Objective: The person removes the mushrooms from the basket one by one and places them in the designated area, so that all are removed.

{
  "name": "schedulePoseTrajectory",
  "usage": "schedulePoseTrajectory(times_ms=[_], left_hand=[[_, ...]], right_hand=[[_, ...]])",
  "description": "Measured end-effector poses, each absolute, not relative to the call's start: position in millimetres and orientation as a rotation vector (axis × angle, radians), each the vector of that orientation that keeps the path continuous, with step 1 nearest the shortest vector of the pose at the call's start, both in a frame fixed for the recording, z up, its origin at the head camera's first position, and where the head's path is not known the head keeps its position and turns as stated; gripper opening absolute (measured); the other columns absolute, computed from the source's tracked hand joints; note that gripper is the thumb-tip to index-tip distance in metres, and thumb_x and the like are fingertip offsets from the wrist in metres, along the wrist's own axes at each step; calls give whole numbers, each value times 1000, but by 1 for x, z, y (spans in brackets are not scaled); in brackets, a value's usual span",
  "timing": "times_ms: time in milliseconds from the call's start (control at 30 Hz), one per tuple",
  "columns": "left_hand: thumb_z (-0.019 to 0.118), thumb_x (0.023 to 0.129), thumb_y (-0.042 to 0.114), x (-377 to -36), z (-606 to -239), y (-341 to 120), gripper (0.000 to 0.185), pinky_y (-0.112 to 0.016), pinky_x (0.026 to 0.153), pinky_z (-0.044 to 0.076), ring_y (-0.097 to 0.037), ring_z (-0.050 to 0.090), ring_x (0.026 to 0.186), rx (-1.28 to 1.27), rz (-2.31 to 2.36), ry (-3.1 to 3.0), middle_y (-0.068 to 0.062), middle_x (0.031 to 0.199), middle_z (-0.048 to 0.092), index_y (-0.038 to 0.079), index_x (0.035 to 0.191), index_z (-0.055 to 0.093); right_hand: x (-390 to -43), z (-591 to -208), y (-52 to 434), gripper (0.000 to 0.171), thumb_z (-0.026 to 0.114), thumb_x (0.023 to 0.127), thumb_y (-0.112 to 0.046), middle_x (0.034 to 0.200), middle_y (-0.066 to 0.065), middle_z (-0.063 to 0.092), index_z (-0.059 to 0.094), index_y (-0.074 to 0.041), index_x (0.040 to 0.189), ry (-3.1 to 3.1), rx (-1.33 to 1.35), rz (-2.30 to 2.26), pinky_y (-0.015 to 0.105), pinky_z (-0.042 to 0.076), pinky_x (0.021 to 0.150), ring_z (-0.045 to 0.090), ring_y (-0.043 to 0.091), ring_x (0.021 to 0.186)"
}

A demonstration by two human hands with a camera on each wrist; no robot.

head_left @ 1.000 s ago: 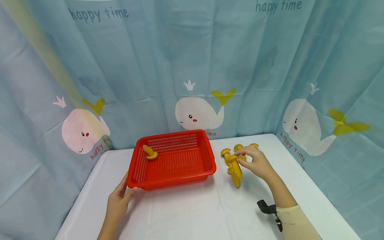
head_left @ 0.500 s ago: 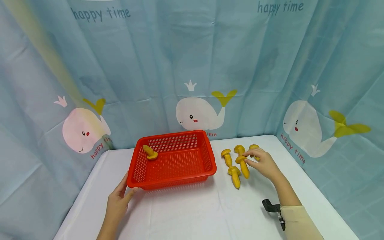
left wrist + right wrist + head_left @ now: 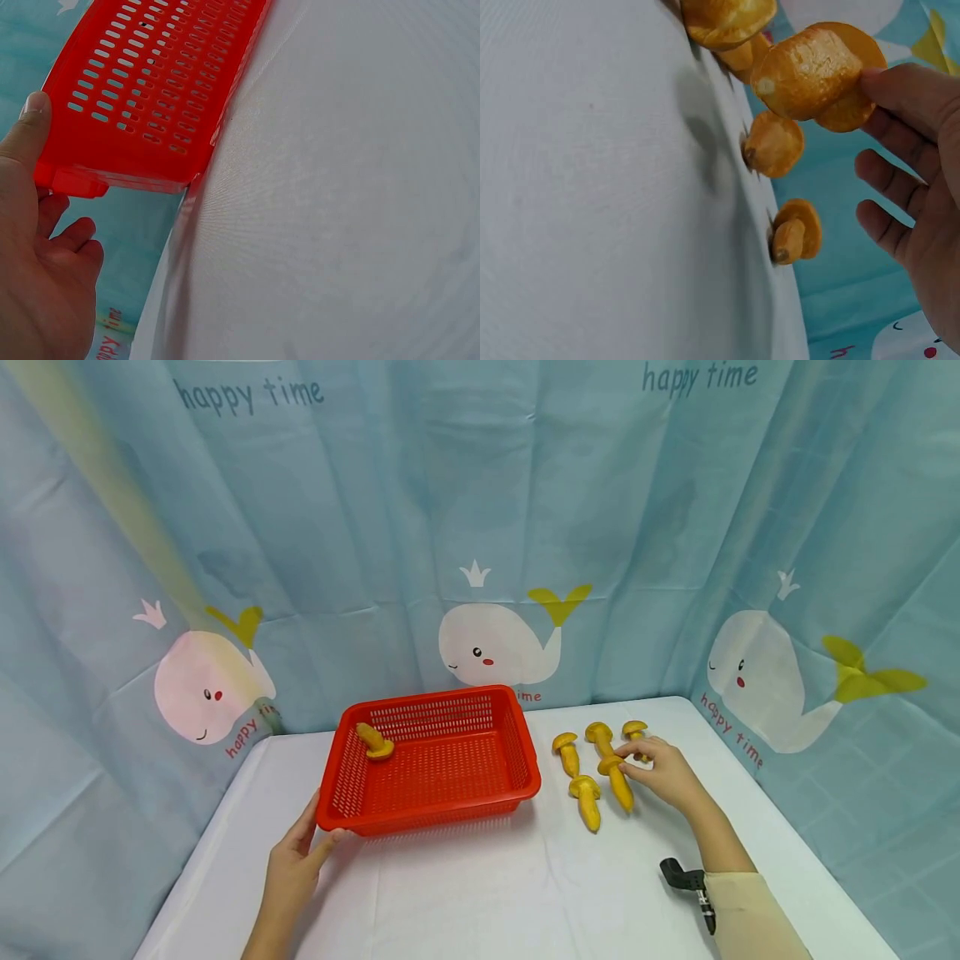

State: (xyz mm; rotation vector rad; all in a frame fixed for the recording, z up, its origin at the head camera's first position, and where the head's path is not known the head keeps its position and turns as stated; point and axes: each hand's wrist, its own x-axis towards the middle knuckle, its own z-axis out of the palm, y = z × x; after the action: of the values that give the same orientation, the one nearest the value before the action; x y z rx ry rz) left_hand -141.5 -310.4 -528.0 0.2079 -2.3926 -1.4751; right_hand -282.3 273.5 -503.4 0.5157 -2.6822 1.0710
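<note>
One mushroom [image 3: 374, 741] is lying inside the red basket [image 3: 517, 752] — four are waiting outside at 3 o'clock. Right hand [image 3: 663, 772] is pinching a mushroom cap [image 3: 611, 764]; left hand [image 3: 294, 868], fingers relaxed, is bracing the basket corner.

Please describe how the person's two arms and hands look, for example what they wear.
Both hands are bare, without gloves or rings. The left hand and its forearm show no sleeve. The right hand has a cream sleeve at the forearm, with a small black clip-like device beside its cuff.
</note>
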Motion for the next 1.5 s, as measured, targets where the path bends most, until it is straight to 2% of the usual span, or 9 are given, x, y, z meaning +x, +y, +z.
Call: schedulePoseTrajectory(times_ms=[233, 433, 767, 1033, 1500], left_hand=[[73, 94, 38, -143, -527, -311, 77, -25, 106, 41, -22, 33, 153, 236, -1466, -2415, 8, 163, 38, 35, 160, 33], [73, 94, 37, -143, -527, -311, 77, -23, 107, 40, -20, 33, 152, 242, -1458, -2419, 7, 163, 38, 35, 160, 34], [74, 94, 35, -142, -527, -310, 76, -21, 107, 39, -14, 34, 152, 219, -1455, -2407, 6, 162, 40, 33, 160, 35], [73, 94, 39, -142, -527, -311, 74, -24, 107, 40, -18, 33, 152, 253, -1444, -2424, 8, 162, 38, 45, 156, 33], [73, 95, 33, -143, -530, -311, 74, -21, 106, 40, -11, 35, 151, 226, -1438, -2406, 6, 162, 40, 41, 157, 35]], right_hand=[[-287, -511, 279, 17, 77, 93, -19, 110, 5, 72, 77, -16, 110, -2716, 491, 1063, 50, 52, 89, 61, 28, 100], [-288, -515, 282, 17, 76, 94, -17, 103, 4, 72, 77, -15, 110, -2751, 465, 1045, 42, 48, 83, 60, 30, 97], [-293, -522, 284, 16, 75, 94, -15, 103, 5, 72, 78, -14, 110, -2790, 436, 1006, 43, 48, 82, 60, 27, 96], [-294, -525, 285, 16, 74, 94, -15, 101, 3, 72, 77, -14, 110, -2823, 401, 1001, 43, 48, 83, 59, 24, 94], [-296, -530, 286, 17, 74, 95, -16, 100, 2, 71, 77, -12, 111, -2838, 395, 1003, 38, 49, 79, 57, 22, 92]])
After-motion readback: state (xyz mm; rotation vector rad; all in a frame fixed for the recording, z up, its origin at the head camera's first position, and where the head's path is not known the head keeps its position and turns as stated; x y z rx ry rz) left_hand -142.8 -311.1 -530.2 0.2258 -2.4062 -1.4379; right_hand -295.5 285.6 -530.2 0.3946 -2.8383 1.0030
